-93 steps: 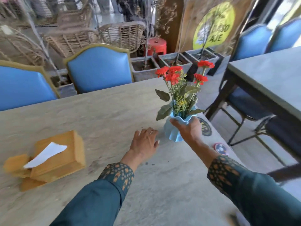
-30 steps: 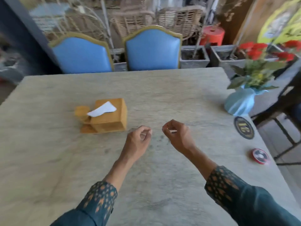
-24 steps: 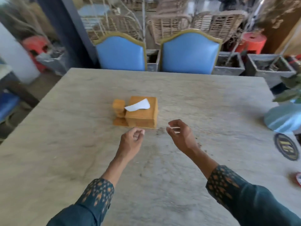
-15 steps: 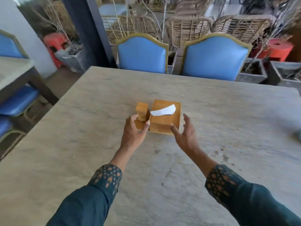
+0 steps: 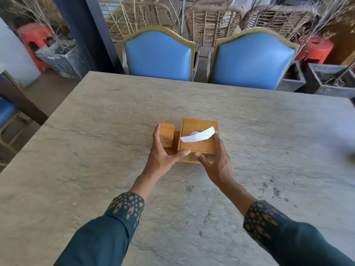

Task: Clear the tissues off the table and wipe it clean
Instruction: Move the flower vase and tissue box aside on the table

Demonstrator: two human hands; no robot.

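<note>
1. Two hands frame the wooden tissue box (image 5: pixel 197 138) just above the middle of the frame, where it stands on the grey stone-look table (image 5: pixel 96 169).
2. My left hand (image 5: pixel 161 158) is spread wide: its fingers reach up along the small wooden block (image 5: pixel 167 134) on the box's left, and its thumb lies across the near lower corner of the box.
3. My right hand (image 5: pixel 217 162) is also spread, fingers running up the box's right wall and thumb pointing at the near face; I cannot tell whether either hand is pressing yet or only touching.
4. One white tissue (image 5: pixel 197 135) sticks out of the top slot and droops to the left. It is thin and soft, so I judge it useless as a handle; pulling it would only draw it out.
5. Box, block and the low base under them look like one rigid wooden piece, probably light, with smooth faces that could slip.
6. I would hold it by the two side walls low down, palms squeezing inward, and keep it level.
7. Dark specks dot the table at lower right of the frame, so wiping seems not yet done.
8. Two blue chairs (image 5: pixel 159 54) stand at the far edge, top of frame.
</note>
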